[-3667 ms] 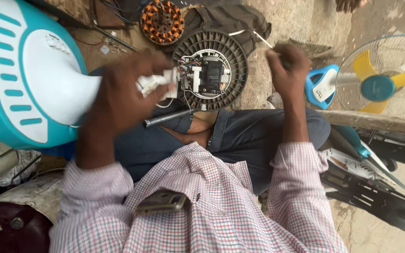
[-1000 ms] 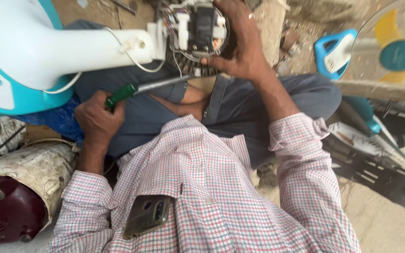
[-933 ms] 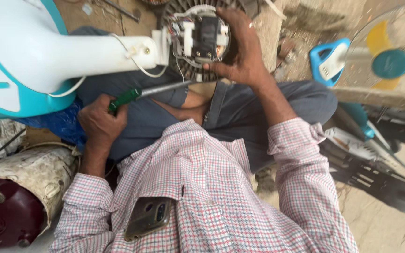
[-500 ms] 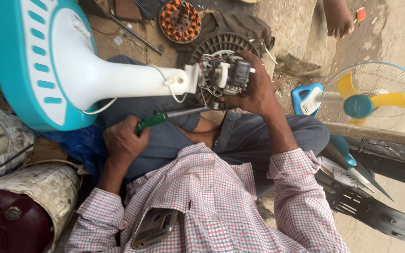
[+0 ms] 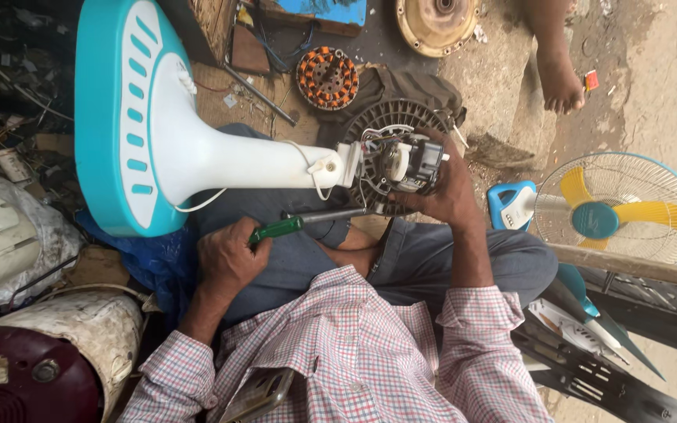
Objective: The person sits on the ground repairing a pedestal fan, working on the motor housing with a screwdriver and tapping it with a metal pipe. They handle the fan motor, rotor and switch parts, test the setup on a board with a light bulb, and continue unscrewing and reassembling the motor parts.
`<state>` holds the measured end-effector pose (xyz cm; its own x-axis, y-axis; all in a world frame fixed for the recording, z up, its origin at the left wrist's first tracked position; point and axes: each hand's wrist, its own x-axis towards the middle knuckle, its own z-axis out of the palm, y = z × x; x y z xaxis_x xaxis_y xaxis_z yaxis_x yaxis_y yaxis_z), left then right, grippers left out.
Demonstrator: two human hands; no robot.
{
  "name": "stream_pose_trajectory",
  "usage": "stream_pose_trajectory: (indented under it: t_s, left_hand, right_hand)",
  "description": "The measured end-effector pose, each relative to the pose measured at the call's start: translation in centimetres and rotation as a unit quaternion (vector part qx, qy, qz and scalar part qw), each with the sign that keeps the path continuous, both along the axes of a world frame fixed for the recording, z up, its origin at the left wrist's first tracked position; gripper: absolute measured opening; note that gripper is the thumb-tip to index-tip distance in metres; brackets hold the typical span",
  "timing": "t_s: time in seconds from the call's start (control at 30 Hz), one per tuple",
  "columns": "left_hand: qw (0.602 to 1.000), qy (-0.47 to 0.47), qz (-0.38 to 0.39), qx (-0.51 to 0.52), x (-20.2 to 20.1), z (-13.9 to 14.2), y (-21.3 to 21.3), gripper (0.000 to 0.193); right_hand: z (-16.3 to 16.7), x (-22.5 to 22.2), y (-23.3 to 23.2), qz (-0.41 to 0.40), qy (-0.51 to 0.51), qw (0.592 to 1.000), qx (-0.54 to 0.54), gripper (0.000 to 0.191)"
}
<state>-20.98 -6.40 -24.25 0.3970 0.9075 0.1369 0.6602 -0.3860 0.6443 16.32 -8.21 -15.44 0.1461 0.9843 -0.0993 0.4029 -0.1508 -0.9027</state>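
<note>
A table fan lies across my lap, its white and turquoise base (image 5: 131, 117) pointing left. My right hand (image 5: 447, 188) grips the exposed fan motor (image 5: 401, 163) at the end of the white neck, over the black rear grille (image 5: 389, 121). My left hand (image 5: 229, 254) holds a green-handled screwdriver (image 5: 299, 223), its metal shaft pointing right toward the motor. Thin white wires trail along the neck.
An orange copper-wound stator (image 5: 327, 77) lies on the ground beyond. A small fan with yellow blades (image 5: 617, 215) stands at right. Another person's bare foot (image 5: 558, 74) is at top right. Old appliances (image 5: 33, 352) crowd the left; black and blue parts (image 5: 597, 345) lie at right.
My view has pulled back and shifted, showing more of the base and the ground. My left hand with the screwdriver has stayed near my lap; my right hand keeps hold of the motor.
</note>
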Motion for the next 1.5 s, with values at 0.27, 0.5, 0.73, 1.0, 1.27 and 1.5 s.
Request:
stream_pose_trajectory:
  t_s: [0.27, 0.5, 0.73, 1.0, 1.27, 1.5]
  left_hand:
    - [1.0, 0.015, 0.005, -0.001, 0.6, -0.6, 0.0, 0.023]
    - [1.0, 0.026, -0.002, -0.007, 0.5, -0.8, 0.0, 0.023]
    - [1.0, 0.025, -0.008, -0.003, 0.5, -0.8, 0.0, 0.021]
    - [0.999, 0.031, -0.014, 0.002, 0.4, -1.2, 0.0, 0.02]
    - [0.999, 0.03, -0.015, 0.001, 0.4, -1.2, -0.1, 0.02]
    - [1.0, 0.027, -0.013, 0.0, 0.4, -1.0, -0.1, 0.02]
  right_hand:
    - [-0.6, 0.5, -0.3, 0.006, -0.083, 0.995, 0.047, 0.105]
    - [-0.8, 0.5, -0.4, 0.004, -0.128, 0.99, 0.052, 0.105]
    - [-0.4, 0.3, -0.2, 0.008, -0.088, 0.995, 0.049, 0.105]
    - [0.2, 0.1, -0.1, 0.007, -0.104, 0.993, 0.047, 0.106]
    - [0.1, 0.1, -0.2, 0.01, -0.15, 0.987, 0.049, 0.106]
    - [-0.1, 0.2, -0.2, 0.013, -0.118, 0.991, 0.056, 0.106]
